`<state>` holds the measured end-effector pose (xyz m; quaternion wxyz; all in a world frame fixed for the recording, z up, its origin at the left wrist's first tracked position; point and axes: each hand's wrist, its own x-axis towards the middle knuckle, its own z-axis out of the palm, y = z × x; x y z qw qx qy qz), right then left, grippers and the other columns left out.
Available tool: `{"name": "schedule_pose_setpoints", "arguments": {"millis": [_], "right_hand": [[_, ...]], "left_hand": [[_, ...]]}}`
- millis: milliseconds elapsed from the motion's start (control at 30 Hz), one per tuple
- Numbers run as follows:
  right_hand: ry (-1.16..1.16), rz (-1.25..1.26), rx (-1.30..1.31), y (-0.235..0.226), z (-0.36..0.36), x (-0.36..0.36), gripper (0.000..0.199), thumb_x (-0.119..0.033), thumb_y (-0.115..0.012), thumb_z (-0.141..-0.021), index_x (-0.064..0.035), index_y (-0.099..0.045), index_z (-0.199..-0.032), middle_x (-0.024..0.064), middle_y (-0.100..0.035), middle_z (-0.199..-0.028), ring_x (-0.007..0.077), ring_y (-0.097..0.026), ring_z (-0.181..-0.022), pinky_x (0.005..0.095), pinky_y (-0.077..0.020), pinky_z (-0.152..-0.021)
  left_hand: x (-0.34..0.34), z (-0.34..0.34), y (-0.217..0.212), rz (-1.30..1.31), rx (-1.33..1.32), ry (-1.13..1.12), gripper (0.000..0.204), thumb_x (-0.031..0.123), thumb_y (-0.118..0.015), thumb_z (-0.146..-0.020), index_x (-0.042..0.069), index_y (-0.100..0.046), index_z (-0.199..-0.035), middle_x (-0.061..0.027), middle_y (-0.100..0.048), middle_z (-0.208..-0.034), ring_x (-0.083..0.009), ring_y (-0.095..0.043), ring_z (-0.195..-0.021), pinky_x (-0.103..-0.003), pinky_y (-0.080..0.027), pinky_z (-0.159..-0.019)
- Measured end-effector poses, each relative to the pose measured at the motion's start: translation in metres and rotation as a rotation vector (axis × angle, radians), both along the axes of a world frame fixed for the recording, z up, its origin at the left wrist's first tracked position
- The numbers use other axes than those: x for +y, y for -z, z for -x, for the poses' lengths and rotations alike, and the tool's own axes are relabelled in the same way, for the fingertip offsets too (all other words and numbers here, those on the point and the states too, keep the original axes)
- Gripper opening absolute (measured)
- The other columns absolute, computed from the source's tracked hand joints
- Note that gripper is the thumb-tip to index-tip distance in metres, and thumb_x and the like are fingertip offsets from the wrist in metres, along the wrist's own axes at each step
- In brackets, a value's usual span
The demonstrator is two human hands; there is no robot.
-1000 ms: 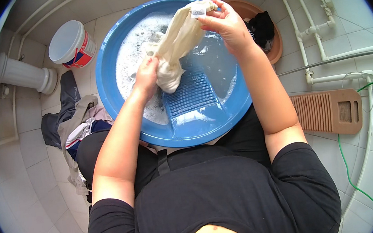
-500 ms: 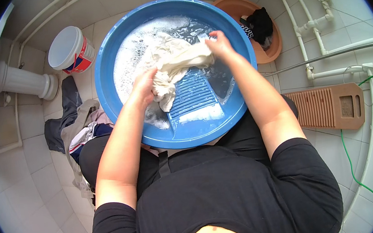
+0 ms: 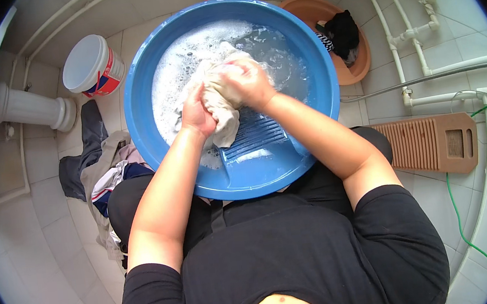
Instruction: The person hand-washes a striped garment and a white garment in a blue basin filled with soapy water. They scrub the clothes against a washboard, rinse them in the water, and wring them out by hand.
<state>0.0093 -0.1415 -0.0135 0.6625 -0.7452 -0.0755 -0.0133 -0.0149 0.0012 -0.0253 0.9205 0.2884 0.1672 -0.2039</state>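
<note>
A large blue basin (image 3: 321, 92) of foamy water stands before my knees, with a ribbed blue washboard (image 3: 253, 134) sloping on its near side. Bunched over the upper left of those ribs is a wet cream-white garment (image 3: 224, 113), whose exact kind the folds hide. My left hand (image 3: 198, 110) grips its left side, fingers partly hidden behind the cloth. From the right, my right hand (image 3: 249, 83) clutches the upper part of the bundle, its fingers curled in. White suds (image 3: 172, 79) float at the basin's left and far side.
Clothes (image 3: 104, 171) lie piled on the tiled floor at left, below a white bucket (image 3: 88, 66) and a white pedestal (image 3: 34, 108). An orange basin (image 3: 360, 66) holds dark clothing at far right. A brown washboard (image 3: 429, 144), a green hose (image 3: 460, 220) and pipes (image 3: 386, 33) are at right.
My right hand has come left and nearer, bringing the stretched-out end of the garment in to my left hand. The cloth is now bunched between both hands. The blue basin has shifted slightly.
</note>
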Motion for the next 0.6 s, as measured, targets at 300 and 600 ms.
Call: {"name": "schedule_pose_setpoints", "arguments": {"millis": [300, 600], "right_hand": [[-0.078, 0.423, -0.525, -0.02, 0.05, 0.027, 0.025, -0.029, -0.063, -0.068, -0.0082, -0.054, -0.059, 0.0095, -0.055, -0.065, 0.0286, -0.056, -0.061, 0.0359, -0.0465, -0.058], [-0.251, 0.378, -0.591, -0.038, 0.084, 0.047, 0.02, -0.019, -0.06, -0.07, -0.007, -0.051, -0.057, 0.0113, -0.052, -0.057, 0.0297, -0.053, -0.052, 0.0364, -0.0443, -0.05]], "left_hand": [[-0.015, 0.027, -0.017, -0.101, 0.205, -0.052, 0.037, 0.043, -0.04, -0.09, 0.008, -0.055, -0.09, -0.0065, -0.058, -0.083, -0.0193, -0.057, -0.075, -0.032, -0.047, -0.067], [-0.001, 0.016, 0.031, -0.241, 0.113, 0.051, 0.033, 0.041, -0.042, -0.088, 0.011, -0.054, -0.089, -0.0053, -0.059, -0.087, -0.0173, -0.056, -0.077, -0.032, -0.047, -0.065]]}}
